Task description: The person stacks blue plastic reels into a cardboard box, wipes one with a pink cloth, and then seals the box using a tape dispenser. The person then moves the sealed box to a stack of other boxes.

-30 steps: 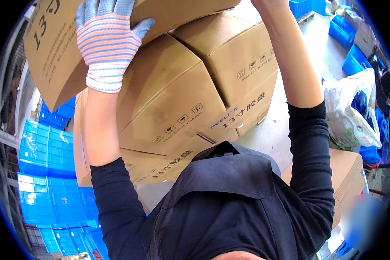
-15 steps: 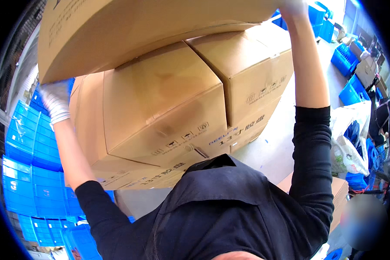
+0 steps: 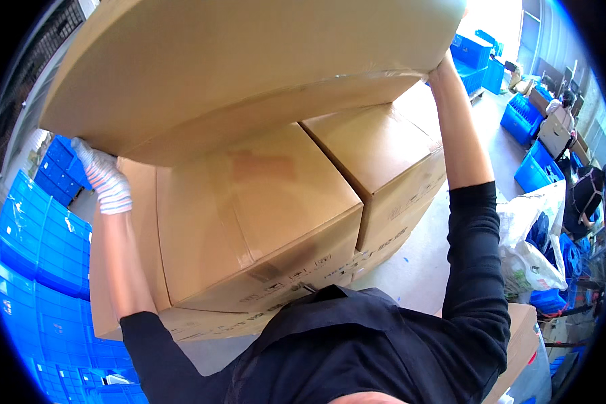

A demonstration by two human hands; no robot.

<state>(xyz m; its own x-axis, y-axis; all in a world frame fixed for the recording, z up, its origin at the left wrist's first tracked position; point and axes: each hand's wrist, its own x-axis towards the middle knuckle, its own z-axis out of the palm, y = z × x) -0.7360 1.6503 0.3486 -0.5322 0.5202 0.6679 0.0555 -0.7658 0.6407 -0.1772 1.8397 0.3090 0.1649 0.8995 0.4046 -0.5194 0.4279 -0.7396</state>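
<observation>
A large brown cardboard box [image 3: 262,60] is held up in front of me between both arms, tilted with its underside partly showing. My left hand [image 3: 104,176], in a white striped glove, grips its lower left corner. At the right end of the box my right hand [image 3: 444,69] has hold of the lower edge; its fingers are mostly hidden behind the cardboard. Below stand more closed cartons: a wide one [image 3: 269,202] with a strip of tape across its top, and another [image 3: 377,148] beside it on the right, a narrow gap between them.
Blue plastic crates [image 3: 44,229] are stacked along the left. To the right, past a strip of floor [image 3: 417,249], lie more blue bins [image 3: 522,116] and a white sack [image 3: 532,236]. Flat cardboard [image 3: 518,337] is near my right elbow. A person [image 3: 564,108] sits far right.
The held box has tipped so that more of its underside shows, and its left end has shifted. More of the carton tops below is uncovered. Both hands keep their hold.
</observation>
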